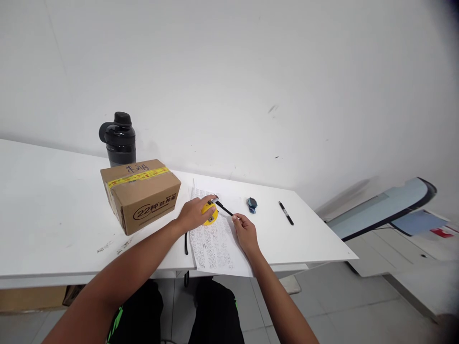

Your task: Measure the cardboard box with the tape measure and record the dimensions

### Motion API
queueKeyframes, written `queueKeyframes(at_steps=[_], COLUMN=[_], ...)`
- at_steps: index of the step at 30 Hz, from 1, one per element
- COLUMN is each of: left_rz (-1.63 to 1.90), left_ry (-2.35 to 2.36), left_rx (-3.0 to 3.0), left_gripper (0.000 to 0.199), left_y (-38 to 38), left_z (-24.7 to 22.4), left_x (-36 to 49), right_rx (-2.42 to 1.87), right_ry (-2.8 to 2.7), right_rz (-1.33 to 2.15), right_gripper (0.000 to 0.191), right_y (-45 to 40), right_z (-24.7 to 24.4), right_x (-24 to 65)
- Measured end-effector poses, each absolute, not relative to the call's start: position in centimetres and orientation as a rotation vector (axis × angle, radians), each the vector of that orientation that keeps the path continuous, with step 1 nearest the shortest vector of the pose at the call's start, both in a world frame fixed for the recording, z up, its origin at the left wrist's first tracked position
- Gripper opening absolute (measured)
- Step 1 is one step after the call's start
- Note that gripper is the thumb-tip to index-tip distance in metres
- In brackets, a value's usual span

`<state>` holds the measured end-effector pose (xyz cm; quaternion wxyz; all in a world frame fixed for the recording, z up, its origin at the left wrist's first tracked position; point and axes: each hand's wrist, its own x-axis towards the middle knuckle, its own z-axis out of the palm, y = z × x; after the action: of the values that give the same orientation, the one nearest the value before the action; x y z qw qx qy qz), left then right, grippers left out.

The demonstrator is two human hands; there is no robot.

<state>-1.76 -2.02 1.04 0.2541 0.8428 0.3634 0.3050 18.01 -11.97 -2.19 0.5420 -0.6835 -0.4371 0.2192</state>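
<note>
Yellow tape measure (pixel 211 219): in the left hand, over the printed sheet (pixel 213 251), partly covered by fingers.
Left hand (pixel 194 213) grip: clamped around it.
Right hand (pixel 245 233) grip: pinched on a black strip (pixel 225 208), whose end is hidden.
Sheet edge: near right corner overhangs the counter (pixel 315 243); print illegible.
Room: gap between right hand and wristwatch (pixel 252 204); carton (pixel 143 196) left.
Bottle (pixel 121 141): base hidden behind carton.

box (pixel 143 200) 1 | bottle (pixel 121 139) 1 | yellow item (pixel 209 222) 1 | watch (pixel 252 203) 1 | marker (pixel 286 213) 1
</note>
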Motion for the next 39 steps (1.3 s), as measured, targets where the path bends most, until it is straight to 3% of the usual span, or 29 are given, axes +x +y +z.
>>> queueKeyframes(at_steps=[17,39], left_rz=[0.900,0.888], left_ry=[0.889,1.022], left_rx=[2.341,2.236], left_gripper=[0.047,0.050], left_y=[-2.65,-2.42], left_z=[0.84,0.50], left_x=[-1.36,-1.06], right_rx=[-1.573,-1.587], right_ry=[-1.070,-0.939], right_rz=[0.546,0.412], right_gripper=[0.038,0.048], right_y=[-12.10,-11.77], right_z=[-2.61,-2.97], right_x=[18.13,18.26])
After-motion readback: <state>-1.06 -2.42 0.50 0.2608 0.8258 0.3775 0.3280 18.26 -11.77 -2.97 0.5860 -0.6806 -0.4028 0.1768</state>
